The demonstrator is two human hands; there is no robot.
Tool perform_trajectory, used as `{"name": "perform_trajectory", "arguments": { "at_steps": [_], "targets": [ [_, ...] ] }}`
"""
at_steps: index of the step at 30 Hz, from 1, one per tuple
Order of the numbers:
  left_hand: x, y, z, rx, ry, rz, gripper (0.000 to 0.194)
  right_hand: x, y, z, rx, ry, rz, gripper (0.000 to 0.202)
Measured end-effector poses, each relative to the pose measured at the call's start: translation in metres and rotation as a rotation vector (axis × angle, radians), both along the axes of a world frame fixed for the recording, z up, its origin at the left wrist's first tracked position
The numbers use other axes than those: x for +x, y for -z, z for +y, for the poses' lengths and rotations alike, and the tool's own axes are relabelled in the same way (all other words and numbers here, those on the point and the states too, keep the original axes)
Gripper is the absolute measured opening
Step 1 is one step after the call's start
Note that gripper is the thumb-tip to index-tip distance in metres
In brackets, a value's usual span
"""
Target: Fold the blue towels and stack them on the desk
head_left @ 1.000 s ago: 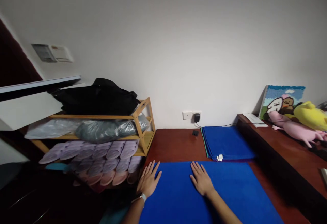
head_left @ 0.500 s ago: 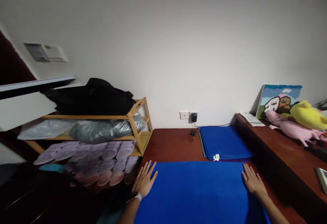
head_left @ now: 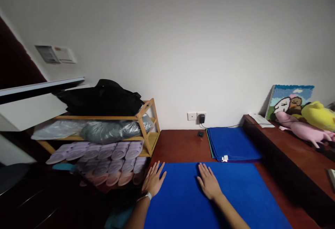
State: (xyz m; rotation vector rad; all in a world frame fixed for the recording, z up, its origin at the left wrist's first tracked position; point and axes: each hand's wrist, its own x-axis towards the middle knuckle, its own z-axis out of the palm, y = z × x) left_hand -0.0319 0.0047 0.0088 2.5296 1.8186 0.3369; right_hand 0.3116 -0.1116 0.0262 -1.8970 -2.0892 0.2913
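A plain blue cloth point(head_left: 183, 204) lies spread flat on the reddish-brown wooden table point(head_left: 180, 145), running out of view at the bottom. My left hand point(head_left: 154, 179) rests open on the cloth's far left corner, fingers apart, a watch on the wrist. Flat on the cloth near the middle of its far edge is my right hand point(head_left: 209, 183), open, with nothing held. Just beyond the cloth sits a folded stack of blue cloths point(head_left: 232, 143) with a white label on its near edge.
Left stands a wooden rack point(head_left: 146, 135) with a black bag point(head_left: 104, 98) and several slippers point(head_left: 115, 152). A small black object point(head_left: 200, 134) lies near the wall socket point(head_left: 196, 116). On the raised right-hand surface are plush toys point(head_left: 300, 131) and a picture point(head_left: 290, 100).
My right hand has moved left across the cloth, from its far right corner to near the middle. My left hand stays at the left corner. The view has shifted slightly left.
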Motion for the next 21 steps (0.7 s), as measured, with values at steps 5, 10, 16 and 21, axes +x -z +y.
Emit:
{"name": "perform_trajectory", "arguments": {
  "at_steps": [5,10,16,21],
  "targets": [
    [-0.003,0.006,0.003,0.013,0.008,-0.01,0.061,0.041,0.008,-0.007,-0.056,0.05,-0.038,0.068],
    [-0.004,0.014,0.007,0.041,0.016,-0.029,0.061,0.199,0.036,-0.05,-0.115,0.402,-0.156,0.068],
    [0.0,0.005,0.003,0.025,0.02,-0.016,0.06,0.284,0.033,-0.083,-0.213,0.562,-0.223,0.071],
    [0.006,-0.019,-0.004,-0.005,0.028,0.011,0.058,0.197,0.02,-0.094,-0.002,0.403,-0.173,0.07]
  ]
}}
